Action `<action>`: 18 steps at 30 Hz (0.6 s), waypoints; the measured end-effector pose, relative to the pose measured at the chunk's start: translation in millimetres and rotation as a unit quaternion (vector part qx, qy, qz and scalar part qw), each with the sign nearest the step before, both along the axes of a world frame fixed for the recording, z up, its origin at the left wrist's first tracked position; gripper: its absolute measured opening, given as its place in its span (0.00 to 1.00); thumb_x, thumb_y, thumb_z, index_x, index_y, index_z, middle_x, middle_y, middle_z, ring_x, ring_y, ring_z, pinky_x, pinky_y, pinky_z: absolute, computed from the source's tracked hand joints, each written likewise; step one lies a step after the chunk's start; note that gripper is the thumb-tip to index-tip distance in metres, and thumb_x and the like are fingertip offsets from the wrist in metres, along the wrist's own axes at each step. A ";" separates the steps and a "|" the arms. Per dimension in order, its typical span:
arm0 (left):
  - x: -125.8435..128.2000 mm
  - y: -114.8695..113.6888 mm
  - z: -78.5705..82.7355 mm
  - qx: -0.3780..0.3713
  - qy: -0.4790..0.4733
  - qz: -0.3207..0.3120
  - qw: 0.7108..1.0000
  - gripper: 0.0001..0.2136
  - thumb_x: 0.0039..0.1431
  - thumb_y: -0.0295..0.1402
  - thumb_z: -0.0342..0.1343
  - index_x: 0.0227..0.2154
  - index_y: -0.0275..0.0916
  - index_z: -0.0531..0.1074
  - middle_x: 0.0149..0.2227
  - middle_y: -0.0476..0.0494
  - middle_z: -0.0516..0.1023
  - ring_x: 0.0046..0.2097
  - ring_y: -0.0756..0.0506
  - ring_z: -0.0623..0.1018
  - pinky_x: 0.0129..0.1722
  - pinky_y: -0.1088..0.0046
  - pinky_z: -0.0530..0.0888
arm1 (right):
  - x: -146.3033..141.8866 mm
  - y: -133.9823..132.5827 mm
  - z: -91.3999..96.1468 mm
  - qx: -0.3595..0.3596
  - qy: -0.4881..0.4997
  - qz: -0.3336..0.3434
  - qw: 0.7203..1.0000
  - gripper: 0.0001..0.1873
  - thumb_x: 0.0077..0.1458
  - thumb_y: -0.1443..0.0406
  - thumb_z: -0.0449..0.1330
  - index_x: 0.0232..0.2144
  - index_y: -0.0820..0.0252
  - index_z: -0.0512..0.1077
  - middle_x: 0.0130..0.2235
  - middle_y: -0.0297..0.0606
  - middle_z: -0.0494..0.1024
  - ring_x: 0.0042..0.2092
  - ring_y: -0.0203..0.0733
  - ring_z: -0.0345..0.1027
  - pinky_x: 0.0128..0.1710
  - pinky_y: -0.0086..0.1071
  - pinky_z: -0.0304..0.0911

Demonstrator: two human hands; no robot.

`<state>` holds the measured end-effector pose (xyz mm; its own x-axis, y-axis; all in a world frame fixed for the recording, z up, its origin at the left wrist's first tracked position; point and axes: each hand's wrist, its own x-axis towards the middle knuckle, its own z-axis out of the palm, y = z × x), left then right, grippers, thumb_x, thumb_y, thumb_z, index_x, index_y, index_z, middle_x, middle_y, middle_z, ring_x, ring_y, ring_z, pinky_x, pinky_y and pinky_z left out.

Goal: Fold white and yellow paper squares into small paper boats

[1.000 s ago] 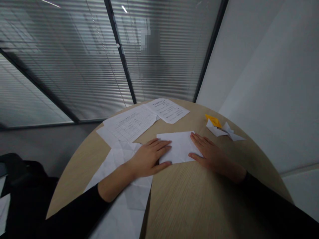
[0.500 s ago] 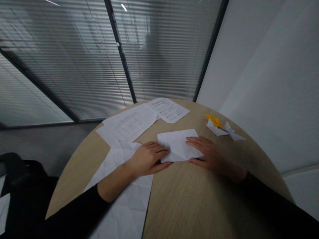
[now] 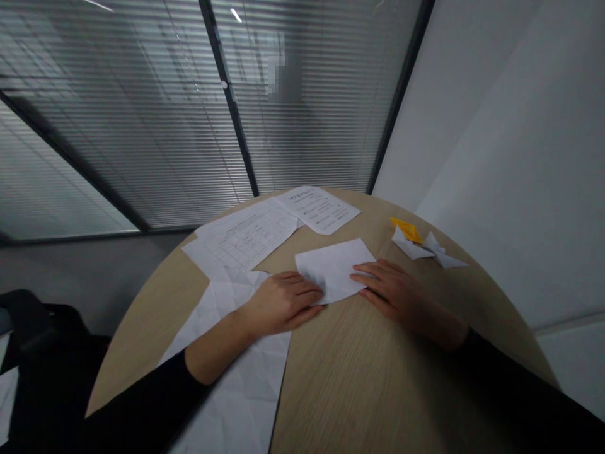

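2 grips open, flat: L hand, R hand on folded paper; printed forms, orange paper beyond.

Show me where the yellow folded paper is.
In the head view, the yellow folded paper sits at the far right of the round wooden table, against the white folded paper pieces, just beyond the right hand.

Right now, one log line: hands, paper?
left hand: fingertips on folded white paper | right hand: fingers on same paper | under left hand: creased white sheet
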<state>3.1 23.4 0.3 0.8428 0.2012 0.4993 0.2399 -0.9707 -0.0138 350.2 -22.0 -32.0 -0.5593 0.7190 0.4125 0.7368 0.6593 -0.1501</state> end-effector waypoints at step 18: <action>2.2 -2.2 -0.4 -0.013 -0.021 0.018 1.000 0.16 0.80 0.40 0.59 0.62 0.37 0.78 0.57 0.35 0.89 0.53 0.36 0.89 0.55 0.54 0.85 | -25.3 -11.3 -0.4 0.026 0.027 0.031 0.999 0.22 0.76 0.71 0.59 0.62 0.46 0.83 0.59 0.38 0.90 0.58 0.51 0.86 0.63 0.51 0.80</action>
